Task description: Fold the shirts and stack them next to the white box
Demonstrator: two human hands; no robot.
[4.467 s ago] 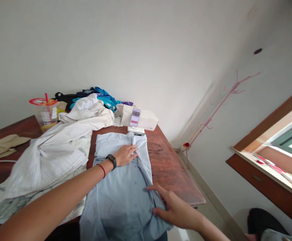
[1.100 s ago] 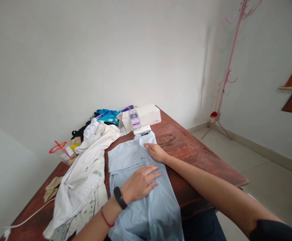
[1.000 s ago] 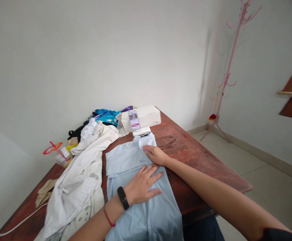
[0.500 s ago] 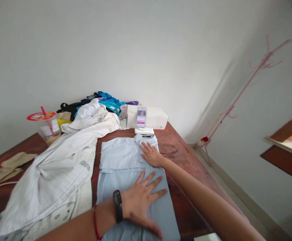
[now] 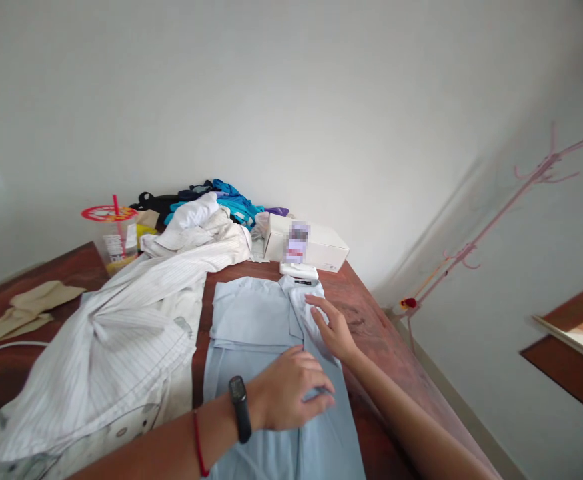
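- We have a light blue-grey woven shirt [image 5: 249, 313] lying long and narrow on the dark red-brown wooden table [image 5: 366, 320]; collar at the far end, near end running out of the bottom of view.
- Across its upper left we see a folded layer, lower edge straight; dark label [image 5: 302, 283] visible inside the collar.
- Our left hand [image 5: 291, 390] is over the middle of the shirt, palm down, fingers loosely bent, released. We can't tell from this angle whether the fingertips touch the fabric.
- Black rubber fitness band [image 5: 240, 408] and thin red cord bracelet [image 5: 200, 443] on that wrist.
- Our right hand [image 5: 336, 330] is at the shirt's right edge just below the collar, fingers slightly curved, thumb apart, also released.
- Just beyond the collar: small flat white block [image 5: 299, 270], with a blurred upright panel [image 5: 296, 242] behind it and a white cardboard box [image 5: 326, 247] behind that.
- Left of the shirt: white striped garment [image 5: 121, 347], rumpled, over pale patterned fabric [image 5: 184, 390].
- Farther back we see a clear plastic cup [image 5: 116, 243] with red lid and straw.
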